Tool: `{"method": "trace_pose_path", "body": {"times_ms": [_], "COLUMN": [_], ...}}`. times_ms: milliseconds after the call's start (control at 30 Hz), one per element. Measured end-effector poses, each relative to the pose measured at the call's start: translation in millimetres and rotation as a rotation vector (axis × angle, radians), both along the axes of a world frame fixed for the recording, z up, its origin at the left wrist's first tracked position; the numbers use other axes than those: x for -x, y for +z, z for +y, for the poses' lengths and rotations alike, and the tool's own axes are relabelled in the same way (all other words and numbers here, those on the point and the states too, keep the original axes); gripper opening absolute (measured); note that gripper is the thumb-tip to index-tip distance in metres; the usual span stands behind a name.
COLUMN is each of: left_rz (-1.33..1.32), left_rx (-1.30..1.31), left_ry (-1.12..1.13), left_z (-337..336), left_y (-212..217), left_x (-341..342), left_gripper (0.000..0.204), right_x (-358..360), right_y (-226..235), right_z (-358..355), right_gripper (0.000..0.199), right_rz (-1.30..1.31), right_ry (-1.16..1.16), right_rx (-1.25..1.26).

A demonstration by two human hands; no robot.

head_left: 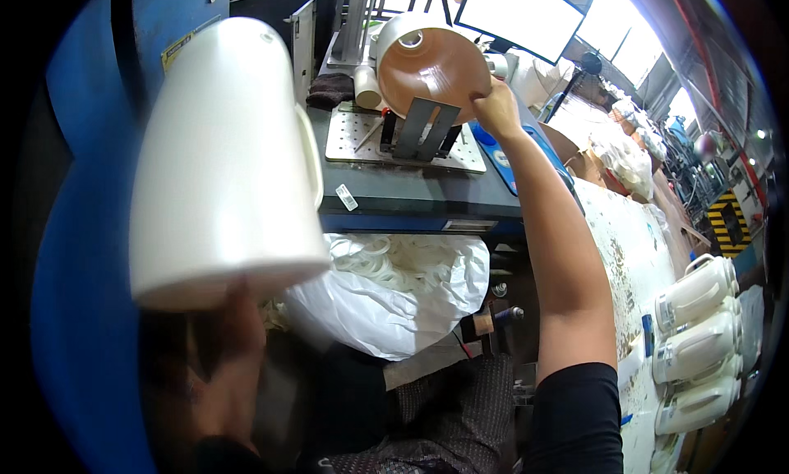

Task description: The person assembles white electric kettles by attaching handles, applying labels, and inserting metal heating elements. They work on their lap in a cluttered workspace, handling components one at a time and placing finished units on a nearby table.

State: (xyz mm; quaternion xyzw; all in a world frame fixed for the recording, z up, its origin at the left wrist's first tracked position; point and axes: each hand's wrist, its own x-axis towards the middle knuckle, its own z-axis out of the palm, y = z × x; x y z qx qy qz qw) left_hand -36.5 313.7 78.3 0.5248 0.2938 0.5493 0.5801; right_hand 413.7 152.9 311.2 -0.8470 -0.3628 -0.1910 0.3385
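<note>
A large white jug body (222,162) with a side handle is raised at the left, smeared by motion. My left hand (238,322) grips it at its lower end, the fingertips hidden by the rim. Over the bench, my right hand (496,108) is closed on the rim of a second white jug body (436,67), which lies on its side with its brownish inside facing me. This one rests at a grey slotted metal bracket (423,129) fixed on a perforated metal plate (349,137).
Below the bench edge (394,199) hangs a white bag (394,318) holding pale rings. Several white jugs (694,347) lie stacked at the right. A monitor (522,18) stands behind the bench. A dark cloth (330,89) and a small white cylinder (366,86) lie beside the plate.
</note>
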Motion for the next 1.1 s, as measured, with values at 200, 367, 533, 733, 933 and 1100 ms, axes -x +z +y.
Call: {"method": "trace_pose_path", "body": {"times_ms": [200, 367, 533, 733, 933, 1100], "left_rz": [-0.271, -0.087, 0.014, 0.119, 0.157, 0.467], "left_rx": [0.235, -0.018, -0.063, -0.196, -0.249, -0.039], "left_ry": [-0.045, -0.124, -0.320, -0.718, -1.089, -0.846], "left_z": [-79, -91, -117, -179, -184, -237], "left_y": [58, 10, 34, 64, 49, 91], "left_x": [36, 62, 59, 42, -3, -11], "left_gripper": [0.056, 0.047, 0.052, 0.060, 0.060, 0.065], "right_x": [27, 195, 353, 405, 438, 448], "right_y": [13, -8, -101, -192, -220, -255], "right_z": [-8, -114, -230, -379, -427, -447], "right_gripper": [0.059, 0.072, 0.078, 0.035, 0.036, 0.048], "right_rz": [-0.026, 0.194, 0.184, 0.059, -0.199, 0.000], "right_ry": [-0.187, 0.517, 0.711, 0.065, -0.035, -0.158], "right_rx": [-0.076, -0.192, -0.352, -0.258, -0.128, -0.277]}}
